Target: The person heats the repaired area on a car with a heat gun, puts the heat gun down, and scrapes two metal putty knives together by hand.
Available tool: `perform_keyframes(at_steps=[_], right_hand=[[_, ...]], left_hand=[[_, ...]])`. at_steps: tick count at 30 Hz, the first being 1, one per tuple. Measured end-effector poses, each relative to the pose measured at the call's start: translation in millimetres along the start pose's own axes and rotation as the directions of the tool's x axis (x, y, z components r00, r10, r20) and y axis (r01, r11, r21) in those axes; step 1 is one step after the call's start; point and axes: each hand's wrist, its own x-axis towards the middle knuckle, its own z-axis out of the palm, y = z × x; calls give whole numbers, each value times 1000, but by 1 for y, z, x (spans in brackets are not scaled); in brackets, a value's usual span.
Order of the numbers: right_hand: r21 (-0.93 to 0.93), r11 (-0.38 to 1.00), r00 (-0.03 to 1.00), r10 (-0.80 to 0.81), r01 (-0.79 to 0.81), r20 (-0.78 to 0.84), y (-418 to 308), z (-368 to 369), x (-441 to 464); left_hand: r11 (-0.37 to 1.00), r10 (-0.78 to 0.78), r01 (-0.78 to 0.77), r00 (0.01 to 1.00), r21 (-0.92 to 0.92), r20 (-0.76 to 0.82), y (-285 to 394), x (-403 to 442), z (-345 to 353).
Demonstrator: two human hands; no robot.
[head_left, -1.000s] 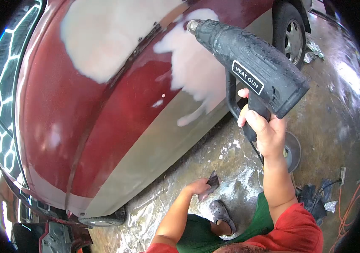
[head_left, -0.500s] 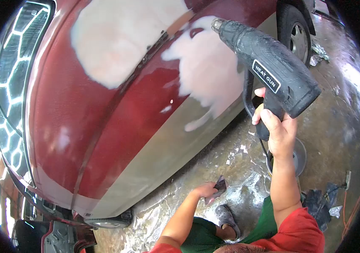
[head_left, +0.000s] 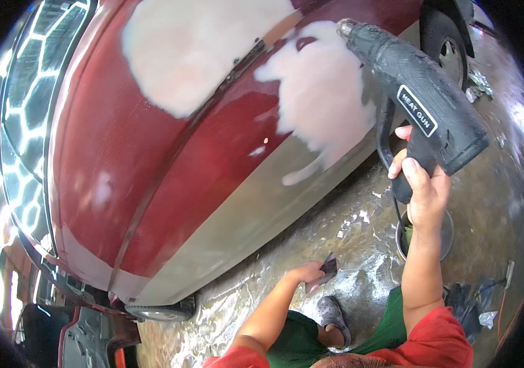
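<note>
My right hand (head_left: 424,193) is wrapped round the handle of a black heat gun (head_left: 421,92), labelled "HEAT GUN". Its metal nozzle points up and left towards a pale filler patch (head_left: 317,92) on the side of a maroon and grey-beige car (head_left: 207,178). Whether the gun is blowing, I cannot tell. Lower down, my left hand (head_left: 308,272) grips a dark folded sheet that looks like sandpaper (head_left: 328,271), held over the wet floor and apart from the car. A second, larger filler patch (head_left: 188,49) covers the neighbouring panel.
Behind my right forearm stands a metal bucket (head_left: 446,236) with something greenish inside. The gun's cord (head_left: 386,132) loops down beside the handle. Dark plastic sheeting (head_left: 467,306) and an orange cable (head_left: 507,325) lie at right. The concrete floor (head_left: 360,245) looks wet and white-streaked.
The view has shifted, so the car, the heat gun and both hands appear farther right. Both hands keep their holds. More of the bucket's inside shows.
</note>
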Motion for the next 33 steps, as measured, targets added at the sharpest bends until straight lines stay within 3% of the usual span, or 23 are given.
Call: perform_keyframes(at_steps=[5,8,11,14,17,20,28,33], right_hand=[[-21,1000,1000,-8,8,17,-5,3,2],[-90,996,1000,-6,8,30,-7,1,3],[-143,988,996,-49,59,78,-2,-7,4],[-154,985,997,-75,77,19,0,-8,6],[-151,984,995,-83,90,54,4,-20,9],[-132,984,991,-107,118,84,5,-24,11],[-113,987,991,-102,112,91,5,-34,14],[-113,994,996,8,2,86,3,-37,13]], left_hand=[[1000,0,1,999,-27,39,14,-8,-8],[993,113,-112,993,41,-44,16,-11,-9],[996,67,-66,998,-59,3,18,-11,-8],[995,95,-96,994,-14,-56,11,-6,-3],[996,61,-61,998,61,-8,9,-2,-3],[998,57,-56,998,22,-16,16,-8,-7],[998,21,-21,1000,67,-8,15,-4,-7],[999,5,-5,1000,34,19,37,-22,-22]])
